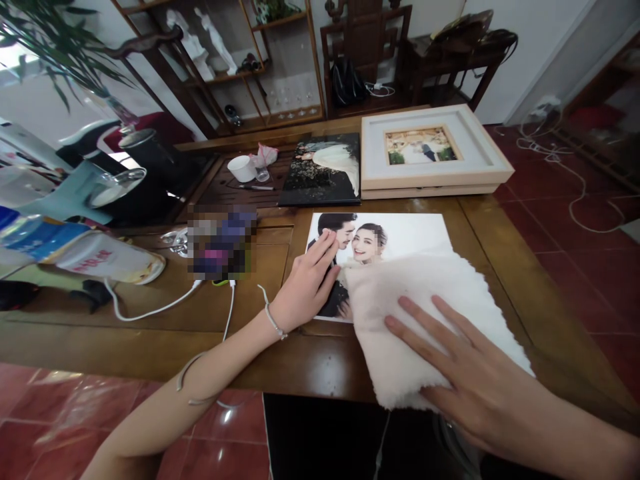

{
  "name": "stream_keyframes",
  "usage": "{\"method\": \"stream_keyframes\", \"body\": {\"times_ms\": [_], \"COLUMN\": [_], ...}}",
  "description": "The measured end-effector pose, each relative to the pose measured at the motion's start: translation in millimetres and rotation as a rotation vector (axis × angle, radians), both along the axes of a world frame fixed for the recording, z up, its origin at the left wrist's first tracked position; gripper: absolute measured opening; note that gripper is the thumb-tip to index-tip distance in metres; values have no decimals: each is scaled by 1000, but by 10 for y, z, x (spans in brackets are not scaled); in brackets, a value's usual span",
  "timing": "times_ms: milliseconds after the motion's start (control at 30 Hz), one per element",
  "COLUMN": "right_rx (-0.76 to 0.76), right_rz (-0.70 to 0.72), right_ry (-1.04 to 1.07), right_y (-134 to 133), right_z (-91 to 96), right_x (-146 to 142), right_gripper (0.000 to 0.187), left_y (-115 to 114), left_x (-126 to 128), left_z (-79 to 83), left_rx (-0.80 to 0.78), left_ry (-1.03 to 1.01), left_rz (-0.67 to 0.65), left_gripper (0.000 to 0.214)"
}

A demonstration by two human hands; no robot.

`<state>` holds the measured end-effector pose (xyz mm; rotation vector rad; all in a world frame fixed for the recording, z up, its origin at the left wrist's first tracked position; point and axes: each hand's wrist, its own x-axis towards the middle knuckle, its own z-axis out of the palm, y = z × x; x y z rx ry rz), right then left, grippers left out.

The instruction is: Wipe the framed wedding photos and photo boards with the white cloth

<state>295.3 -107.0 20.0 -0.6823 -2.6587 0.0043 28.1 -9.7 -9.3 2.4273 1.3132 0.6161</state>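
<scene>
On table (327, 363): photo (420, 233) lies under left hand (307, 287), flattened, gripping nothing | white cloth (430, 280) covers photo's lower right; right hand (450, 360) rests atop, fingers spread.

A white cup (241, 169) stands on a tray (215, 191), a black bag (347, 81) on a chair (367, 30).

Cloth (420, 280) plain white. Photo print (417, 233) white-backed, black suit. Table (325, 360) brown. Floor tiles (575, 287) red.
</scene>
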Motion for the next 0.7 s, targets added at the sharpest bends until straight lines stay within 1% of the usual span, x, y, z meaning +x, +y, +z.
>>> {"method": "stream_keyframes", "body": {"times_ms": [67, 133, 233, 333, 400, 467, 533, 600, 633, 700], "right_rx": [12, 22, 41, 99, 125, 122, 100, 83, 78, 63], "right_rz": [7, -3, -60, -126, -171, -209, -235, -245, -241, -215], "right_ry": [-12, -30, -73, -111, -146, -177, -193, -196, -191, -169], "right_y": [64, 214, 549, 932, 1157, 1316, 1379, 1324, 1249, 1012], "right_z": [-5, -41, -107, -123, -94, -49, -11, 5, 3, -14], "right_x": [-2, 16, 64, 104, 114, 110, 92, 62, 41, -8], "right_gripper": [9, 2, 18, 30, 32, 31, 32, 31, 30, 29], "left_y": [1, 1, 2, 4, 5, 4, 3, 0, -1, -3], "left_x": [0, -1, -1, -1, -3, -8, -13, -17, -19, -19], "left_z": [-3, -3, 2, 6, 4, -2, -10, -18, -21, -24], "left_rx": [6, 10, 11, 11, 8, 6, 6, 10, 11, 11], "left_ry": [-1, -1, -1, -6, -12, -19, -28, -38, -43, -46], "left_rz": [-1, -4, -6, -8, -12, -16, -17, -19, -19, -20], "left_gripper": [50, 50, 49, 49, 49, 48, 48, 48, 48, 48]}}
